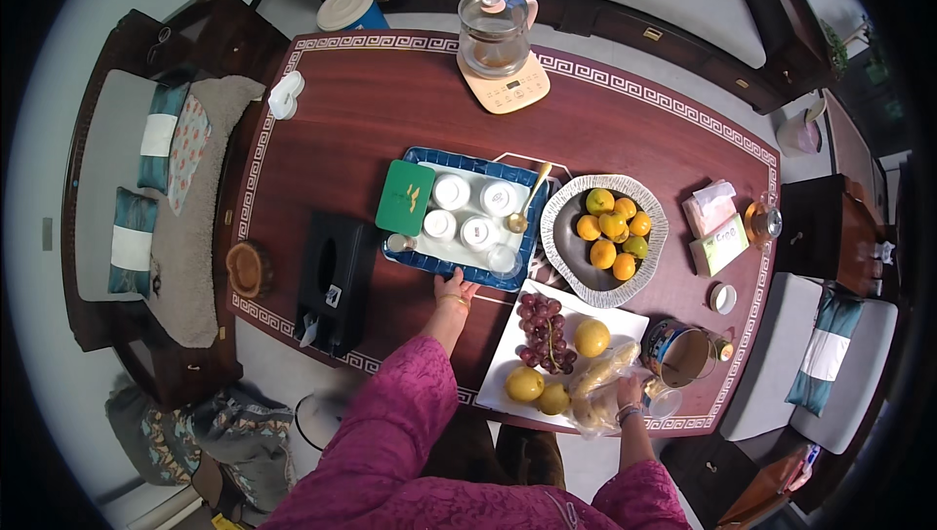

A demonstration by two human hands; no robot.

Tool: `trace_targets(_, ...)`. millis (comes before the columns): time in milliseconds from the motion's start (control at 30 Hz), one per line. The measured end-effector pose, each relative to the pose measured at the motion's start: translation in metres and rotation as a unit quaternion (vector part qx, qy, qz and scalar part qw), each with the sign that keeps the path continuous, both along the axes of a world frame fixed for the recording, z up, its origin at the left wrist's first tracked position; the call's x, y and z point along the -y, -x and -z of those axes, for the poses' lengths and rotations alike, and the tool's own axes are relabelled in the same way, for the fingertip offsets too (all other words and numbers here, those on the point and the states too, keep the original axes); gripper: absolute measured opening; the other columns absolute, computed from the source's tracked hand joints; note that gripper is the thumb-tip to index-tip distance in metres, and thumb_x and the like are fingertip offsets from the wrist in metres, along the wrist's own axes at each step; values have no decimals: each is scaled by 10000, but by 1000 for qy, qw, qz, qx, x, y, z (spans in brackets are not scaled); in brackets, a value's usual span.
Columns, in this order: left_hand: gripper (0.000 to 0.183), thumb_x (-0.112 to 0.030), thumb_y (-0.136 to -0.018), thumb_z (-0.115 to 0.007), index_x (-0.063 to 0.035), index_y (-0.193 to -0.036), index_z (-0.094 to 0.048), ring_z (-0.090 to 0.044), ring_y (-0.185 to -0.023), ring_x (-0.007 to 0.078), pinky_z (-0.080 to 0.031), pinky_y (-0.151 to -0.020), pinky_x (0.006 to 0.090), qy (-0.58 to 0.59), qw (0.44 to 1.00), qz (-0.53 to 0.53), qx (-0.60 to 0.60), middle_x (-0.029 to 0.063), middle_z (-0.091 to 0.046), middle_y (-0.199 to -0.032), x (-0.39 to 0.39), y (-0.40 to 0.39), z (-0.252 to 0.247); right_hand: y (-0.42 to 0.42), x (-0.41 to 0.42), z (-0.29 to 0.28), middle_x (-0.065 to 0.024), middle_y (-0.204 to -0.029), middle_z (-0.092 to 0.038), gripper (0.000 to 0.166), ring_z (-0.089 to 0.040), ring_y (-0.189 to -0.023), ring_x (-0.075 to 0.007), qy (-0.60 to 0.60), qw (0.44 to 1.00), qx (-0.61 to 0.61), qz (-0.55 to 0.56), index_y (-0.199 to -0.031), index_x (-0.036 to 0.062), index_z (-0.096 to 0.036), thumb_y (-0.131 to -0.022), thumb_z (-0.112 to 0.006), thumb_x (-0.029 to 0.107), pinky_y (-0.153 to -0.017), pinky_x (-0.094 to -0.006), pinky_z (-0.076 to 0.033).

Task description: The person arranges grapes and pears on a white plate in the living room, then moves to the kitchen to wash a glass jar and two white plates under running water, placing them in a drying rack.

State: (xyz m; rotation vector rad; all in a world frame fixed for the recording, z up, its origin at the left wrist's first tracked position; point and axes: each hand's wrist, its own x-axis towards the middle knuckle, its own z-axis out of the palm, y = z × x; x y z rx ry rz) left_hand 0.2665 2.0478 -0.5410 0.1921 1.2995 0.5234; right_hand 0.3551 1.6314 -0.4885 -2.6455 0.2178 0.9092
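Note:
My left hand (455, 293) touches the near rim of a blue-edged tray (417, 269); whether its fingers grip the rim is not plain. Upturned white cups (478, 233), a glass (503, 259), a gold spoon (517, 221) and a green box (405, 198) lie on that tray. At the lower right, my right hand (629, 392) is at a clear plastic bag of yellowish food (596, 387), its fingers partly hidden. The bag rests on the right near corner of a square white plate (498, 354), beside red grapes (543, 332) and round yellow fruits (591, 337).
A bowl (560, 266) of orange and green citrus stands right of the tray. Around them are a black tissue box (333, 274), a glass kettle (494, 39), tissue packs (717, 244), an open can (677, 354) and a wooden dish (247, 269). Sofas surround the table (351, 105).

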Motion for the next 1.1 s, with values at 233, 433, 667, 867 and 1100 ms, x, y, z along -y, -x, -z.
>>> trace_targets(233,404,-32,-844,-473,-157,-1167,-264,-550,-889,283,-468,-762,516,-1,1000,-12,14,109,-465,-1068,2,4,6,-2,-15,-17,-259,-1065,-504,443,-464,-1000,-389,-14,999,-37,30,-1079,-18,-481,-741,-431,264,-858,-387,-362)
trace_targets(433,393,-16,-831,-490,-149,-1133,-277,-555,-865,279,-462,-771,501,-1,1000,11,21,97,-464,-1063,1,2,3,1,3,-9,-259,-1054,-500,436,-462,-1008,-381,1,1000,-19,0,-1082,-30,-453,-742,-435,242,-867,-383,-361)
trace_targets(667,193,43,-807,-472,-142,-857,-450,-375,-455,92,-482,-656,339,7,998,-51,43,-18,-479,-650,-23,17,0,6,-139,-113,-202,-942,-536,386,-522,-894,-345,-108,935,291,-174,-1111,-4,-441,-726,-417,-22,-810,-405,-408)
trace_targets(867,266,0,-830,-465,-169,-1036,-452,-537,-752,162,-441,-821,460,-28,998,-45,40,22,-546,-915,-57,30,-10,-25,-287,-98,-142,-862,-557,237,-533,-523,-201,-330,932,-126,88,-1019,-5,-471,-811,-372,48,-395,-286,-413)
trace_targets(1100,446,45,-803,-467,-226,-1152,-403,-515,-1004,219,-418,-834,498,-12,999,-2,41,37,-502,-1104,-70,39,9,-37,-313,7,-216,-905,-579,264,-568,-810,-364,-69,978,49,-193,-1031,25,-494,-791,-465,131,-743,-438,-441)
